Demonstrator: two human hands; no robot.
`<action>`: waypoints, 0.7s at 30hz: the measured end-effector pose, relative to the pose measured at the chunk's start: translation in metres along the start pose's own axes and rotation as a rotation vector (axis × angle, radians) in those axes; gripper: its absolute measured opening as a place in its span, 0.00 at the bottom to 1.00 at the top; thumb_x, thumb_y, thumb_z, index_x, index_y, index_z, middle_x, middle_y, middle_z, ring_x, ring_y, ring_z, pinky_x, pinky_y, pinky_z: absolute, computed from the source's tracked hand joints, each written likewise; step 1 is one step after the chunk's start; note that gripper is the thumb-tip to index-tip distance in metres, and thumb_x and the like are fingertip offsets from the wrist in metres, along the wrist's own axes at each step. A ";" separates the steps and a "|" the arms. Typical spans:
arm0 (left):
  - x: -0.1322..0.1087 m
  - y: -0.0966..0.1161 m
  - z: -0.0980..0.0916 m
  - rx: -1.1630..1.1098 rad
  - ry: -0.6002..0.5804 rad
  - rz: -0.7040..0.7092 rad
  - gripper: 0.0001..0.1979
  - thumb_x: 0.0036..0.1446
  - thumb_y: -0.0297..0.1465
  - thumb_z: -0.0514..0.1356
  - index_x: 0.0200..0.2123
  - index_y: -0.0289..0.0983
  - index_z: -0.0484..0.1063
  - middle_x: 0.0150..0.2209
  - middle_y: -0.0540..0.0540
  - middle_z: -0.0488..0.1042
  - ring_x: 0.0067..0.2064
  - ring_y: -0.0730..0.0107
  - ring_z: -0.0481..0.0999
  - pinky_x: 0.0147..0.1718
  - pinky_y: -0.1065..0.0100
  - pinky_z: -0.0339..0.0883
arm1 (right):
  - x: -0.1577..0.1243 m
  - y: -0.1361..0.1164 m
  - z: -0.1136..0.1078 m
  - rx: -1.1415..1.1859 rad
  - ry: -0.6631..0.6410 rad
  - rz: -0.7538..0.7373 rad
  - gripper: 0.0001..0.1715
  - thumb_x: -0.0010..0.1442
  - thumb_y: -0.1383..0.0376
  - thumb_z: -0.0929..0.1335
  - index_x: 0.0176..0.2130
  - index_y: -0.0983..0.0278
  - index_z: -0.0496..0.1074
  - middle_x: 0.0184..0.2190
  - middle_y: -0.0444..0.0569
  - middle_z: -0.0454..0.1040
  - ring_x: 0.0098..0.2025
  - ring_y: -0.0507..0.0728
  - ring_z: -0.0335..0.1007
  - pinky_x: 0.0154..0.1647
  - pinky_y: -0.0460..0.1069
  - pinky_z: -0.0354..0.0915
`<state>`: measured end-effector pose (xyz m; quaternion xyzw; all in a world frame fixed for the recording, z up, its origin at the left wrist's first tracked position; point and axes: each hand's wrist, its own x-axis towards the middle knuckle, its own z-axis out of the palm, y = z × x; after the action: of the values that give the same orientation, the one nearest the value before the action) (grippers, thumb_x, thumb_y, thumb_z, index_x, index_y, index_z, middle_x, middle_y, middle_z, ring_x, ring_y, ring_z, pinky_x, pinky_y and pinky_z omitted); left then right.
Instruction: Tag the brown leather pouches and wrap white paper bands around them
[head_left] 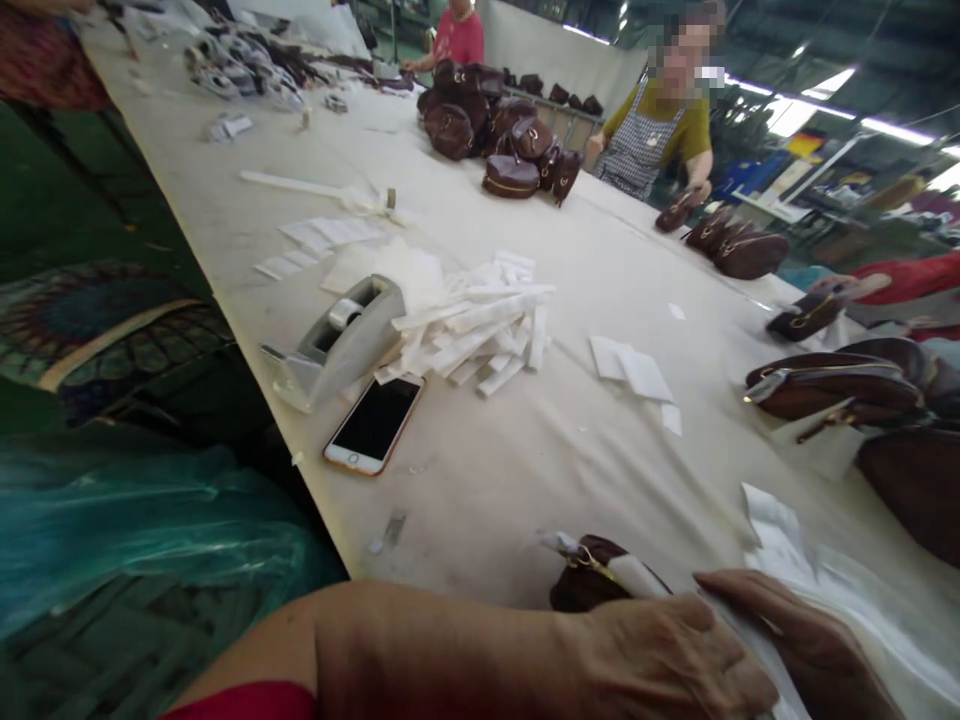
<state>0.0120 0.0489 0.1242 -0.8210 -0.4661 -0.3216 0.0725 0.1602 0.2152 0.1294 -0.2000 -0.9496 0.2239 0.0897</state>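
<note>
My left hand [667, 650] reaches in from the lower left, with its fingers curled down over a white strip [761, 645], which looks like paper. Opposite it, my right hand [802, 630] closes along the other side of the strip; its fingertips point left and part of it is cut off by the frame. Just beyond my left wrist is a small dark brown zippered bag [589, 580] with a gold-coloured zip end and a wrapped pull. My left hand hides the bag's near part, so I cannot tell whether either hand touches it.
A phone [375, 425], a grey tape dispenser [349, 335] and a heap of white strips [480, 330] lie on the pale table [480, 500]. Brown bags [832, 385] stand at right, others [510, 130] at back. A co-worker [652, 130] handles a bag across the table.
</note>
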 end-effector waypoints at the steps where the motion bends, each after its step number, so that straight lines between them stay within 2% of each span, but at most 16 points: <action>1: 0.000 0.001 -0.001 0.011 -0.004 -0.010 0.17 0.60 0.38 0.53 0.49 0.42 0.72 0.30 0.47 0.72 0.31 0.65 0.71 0.27 0.65 0.61 | 0.000 0.000 0.000 0.006 -0.008 0.006 0.17 0.45 0.66 0.63 0.31 0.57 0.81 0.29 0.46 0.80 0.30 0.60 0.78 0.31 0.50 0.76; 5: 0.001 0.002 -0.011 0.151 -0.050 -0.050 0.16 0.63 0.32 0.49 0.49 0.47 0.71 0.35 0.48 0.73 0.33 0.71 0.72 0.31 0.68 0.63 | -0.002 0.003 0.000 0.075 -0.072 0.023 0.17 0.46 0.68 0.65 0.32 0.55 0.80 0.29 0.45 0.80 0.30 0.61 0.78 0.31 0.49 0.76; 7: 0.001 0.002 -0.013 0.165 -0.056 -0.052 0.16 0.63 0.31 0.49 0.50 0.45 0.70 0.40 0.46 0.72 0.34 0.72 0.72 0.33 0.67 0.63 | -0.003 0.005 0.003 0.126 -0.085 0.013 0.16 0.47 0.69 0.66 0.33 0.54 0.80 0.29 0.46 0.80 0.29 0.61 0.78 0.30 0.49 0.75; 9: 0.001 0.000 -0.013 0.100 -0.033 -0.007 0.15 0.64 0.32 0.49 0.50 0.41 0.70 0.41 0.44 0.72 0.34 0.70 0.72 0.34 0.66 0.63 | -0.005 0.007 0.007 0.161 -0.108 0.028 0.16 0.48 0.69 0.66 0.33 0.56 0.80 0.29 0.46 0.80 0.29 0.61 0.78 0.29 0.49 0.74; 12: 0.000 -0.002 -0.010 -0.008 0.022 0.041 0.14 0.64 0.31 0.49 0.49 0.35 0.69 0.36 0.45 0.72 0.33 0.67 0.71 0.34 0.64 0.62 | -0.007 0.004 0.013 0.223 -0.170 0.141 0.13 0.50 0.67 0.66 0.33 0.59 0.80 0.28 0.47 0.80 0.30 0.60 0.77 0.32 0.50 0.74; 15: 0.000 -0.003 -0.009 -0.029 0.005 0.034 0.13 0.65 0.29 0.50 0.49 0.29 0.66 0.36 0.45 0.72 0.34 0.66 0.70 0.35 0.63 0.61 | -0.013 -0.005 0.011 0.393 -0.208 0.331 0.11 0.48 0.65 0.66 0.30 0.62 0.79 0.28 0.48 0.80 0.32 0.60 0.77 0.35 0.52 0.73; 19: 0.003 -0.008 -0.010 -0.030 -0.077 0.058 0.14 0.63 0.27 0.50 0.50 0.27 0.64 0.40 0.42 0.73 0.37 0.64 0.71 0.34 0.62 0.61 | -0.029 -0.017 0.001 0.572 -0.114 0.413 0.14 0.47 0.60 0.71 0.35 0.61 0.79 0.38 0.50 0.79 0.43 0.61 0.74 0.48 0.53 0.68; 21: 0.007 -0.012 -0.010 -0.080 -0.132 0.050 0.14 0.61 0.27 0.52 0.50 0.29 0.64 0.40 0.42 0.74 0.37 0.65 0.72 0.35 0.62 0.61 | -0.038 -0.017 0.002 0.628 -0.077 0.428 0.16 0.48 0.55 0.72 0.35 0.61 0.78 0.37 0.50 0.79 0.42 0.60 0.74 0.48 0.53 0.68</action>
<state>0.0002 0.0561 0.1343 -0.8539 -0.4360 -0.2835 0.0166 0.1882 0.1845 0.1321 -0.3483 -0.7742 0.5249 0.0622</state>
